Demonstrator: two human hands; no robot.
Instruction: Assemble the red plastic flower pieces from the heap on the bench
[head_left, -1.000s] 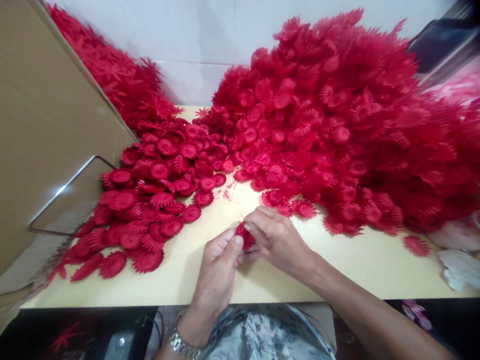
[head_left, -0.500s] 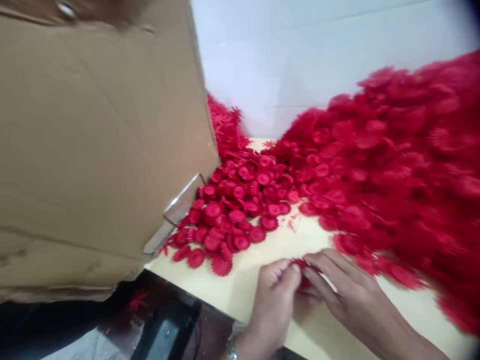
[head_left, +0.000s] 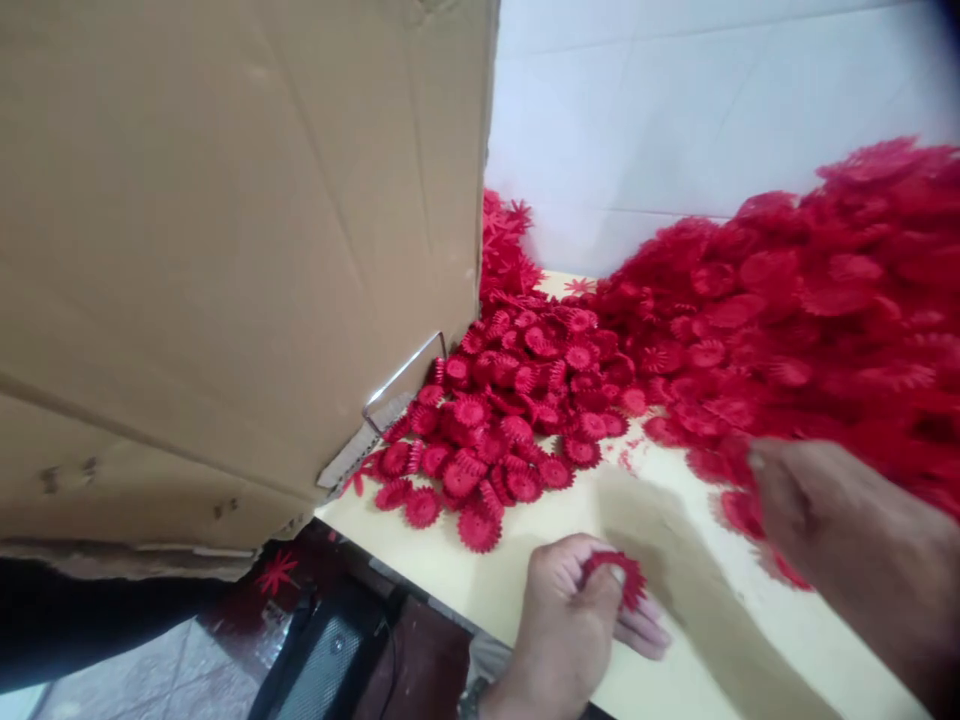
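My left hand (head_left: 570, 620) grips a red toothed disc (head_left: 624, 578) between thumb and fingers, low over the pale tabletop (head_left: 660, 510). The disc's jagged rim faces right, away from my palm. Blurred by motion, my right hand (head_left: 832, 520) hovers at the near edge of a large heap of soft-looking red pieces (head_left: 810, 300); its fingers are mostly hidden. A smaller pile of red toothed discs (head_left: 517, 400) lies ahead of my left hand, several of them loose at its front.
A tall cardboard sheet (head_left: 247, 250) stands at the left, with a bent metal wire frame (head_left: 405, 372) at its foot. Behind the heaps rises a white wall (head_left: 600, 110). Below the table edge are a black device (head_left: 330, 650) and a fallen red star-shaped piece (head_left: 277, 572).
My right hand has left the disc and moved right and up towards the large heap. My left hand keeps hold of the disc. The view has shifted left.
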